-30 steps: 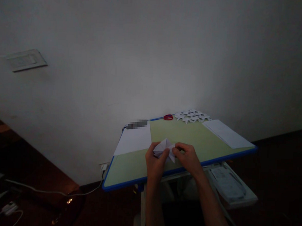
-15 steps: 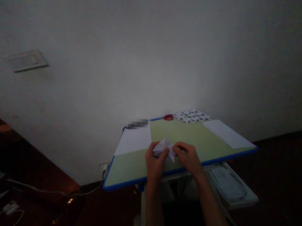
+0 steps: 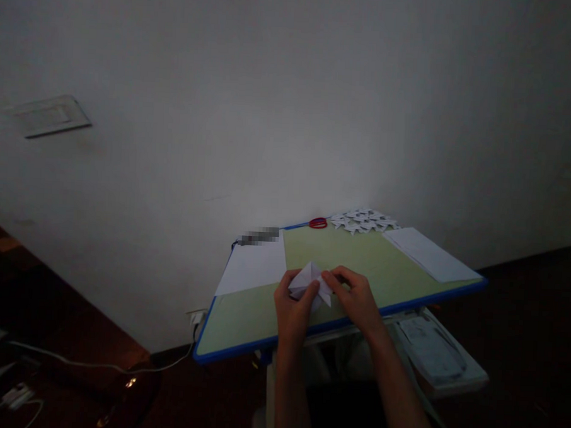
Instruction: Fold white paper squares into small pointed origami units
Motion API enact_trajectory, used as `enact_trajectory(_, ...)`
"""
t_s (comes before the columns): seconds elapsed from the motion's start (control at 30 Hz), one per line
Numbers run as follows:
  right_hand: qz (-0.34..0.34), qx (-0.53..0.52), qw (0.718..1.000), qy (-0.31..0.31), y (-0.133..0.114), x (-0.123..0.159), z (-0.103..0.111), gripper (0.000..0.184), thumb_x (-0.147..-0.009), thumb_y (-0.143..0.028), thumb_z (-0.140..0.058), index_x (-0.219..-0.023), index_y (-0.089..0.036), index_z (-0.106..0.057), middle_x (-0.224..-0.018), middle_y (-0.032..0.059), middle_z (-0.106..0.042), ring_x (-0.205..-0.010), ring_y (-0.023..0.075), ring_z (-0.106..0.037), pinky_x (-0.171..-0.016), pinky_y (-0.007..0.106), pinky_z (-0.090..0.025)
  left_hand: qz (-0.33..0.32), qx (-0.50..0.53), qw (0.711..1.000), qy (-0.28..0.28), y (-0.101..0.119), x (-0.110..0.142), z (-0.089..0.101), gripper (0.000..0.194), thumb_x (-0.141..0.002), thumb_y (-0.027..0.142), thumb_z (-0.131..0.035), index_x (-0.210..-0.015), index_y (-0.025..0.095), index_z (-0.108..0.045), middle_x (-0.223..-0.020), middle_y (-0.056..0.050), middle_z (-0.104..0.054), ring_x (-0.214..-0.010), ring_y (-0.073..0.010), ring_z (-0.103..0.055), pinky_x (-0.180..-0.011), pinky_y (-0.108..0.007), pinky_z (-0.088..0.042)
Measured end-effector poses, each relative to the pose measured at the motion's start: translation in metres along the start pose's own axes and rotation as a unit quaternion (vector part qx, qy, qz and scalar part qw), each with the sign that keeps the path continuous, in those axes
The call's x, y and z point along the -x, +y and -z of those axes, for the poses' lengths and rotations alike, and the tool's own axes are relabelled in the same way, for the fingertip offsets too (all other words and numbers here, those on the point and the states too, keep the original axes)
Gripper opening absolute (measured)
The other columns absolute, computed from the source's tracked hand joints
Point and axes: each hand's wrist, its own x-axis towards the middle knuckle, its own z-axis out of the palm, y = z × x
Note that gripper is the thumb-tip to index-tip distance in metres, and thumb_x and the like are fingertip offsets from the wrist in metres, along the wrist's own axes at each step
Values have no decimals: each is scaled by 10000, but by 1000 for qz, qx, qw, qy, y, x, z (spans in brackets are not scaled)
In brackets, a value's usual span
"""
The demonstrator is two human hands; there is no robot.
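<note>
A piece of folded white paper (image 3: 310,275), with pointed flaps, is held above the near part of the green table top (image 3: 350,258). My left hand (image 3: 295,306) grips its left side, thumb across the front. My right hand (image 3: 352,296) pinches a flap at the paper's right side between thumb and fingers. Parts of the paper are hidden behind the fingers. At the back of the table lies a group of several folded white paper pieces (image 3: 363,220).
Red-handled scissors (image 3: 318,223) lie at the table's back edge. White sheets (image 3: 432,253) are stacked at the right, and a white sheet (image 3: 252,266) lies at the left. Below the table's right side is a shelf (image 3: 453,385) bearing a clear package. A cable (image 3: 103,364) runs at lower left.
My right thumb and fingers have shifted slightly left and up along the paper, closer to my left thumb. My left hand keeps its hold.
</note>
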Motion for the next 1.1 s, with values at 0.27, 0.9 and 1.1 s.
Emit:
enact_trajectory(0.27,-27,-50,998,23,2,-2,-1,226,-846,-415,-722,-827,-190,-711,-808,45,-732,-758,208,-662,-714,300,-511,11,5,1000,-16,0,0,0,306,-737,325,-810,-963,159,-687,-785,-14,-718,-665,-156,-661,-617,-227,-509)
enact_trajectory(0.9,-18,-72,997,7,3,2,2,311,-854,-352,-710,-1116,-199,-779,-817,28,-725,-749,186,-645,-740,308,-527,12,8,1000,-7,-2,0,1,331,-730,338,-818,-975,158,-690,-800,-27,-724,-687,-166,-662,-645,-244,-522)
enact_trajectory(1.1,-18,-61,998,2,5,0,3,367,-867,-360,-680,-1170,-175,-770,-855,42,-743,-758,188,-643,-745,313,-523,1,1,1000,-7,-1,-1,1,306,-739,332,-809,-962,154,-699,-787,-20,-722,-682,-162,-658,-623,-231,-506)
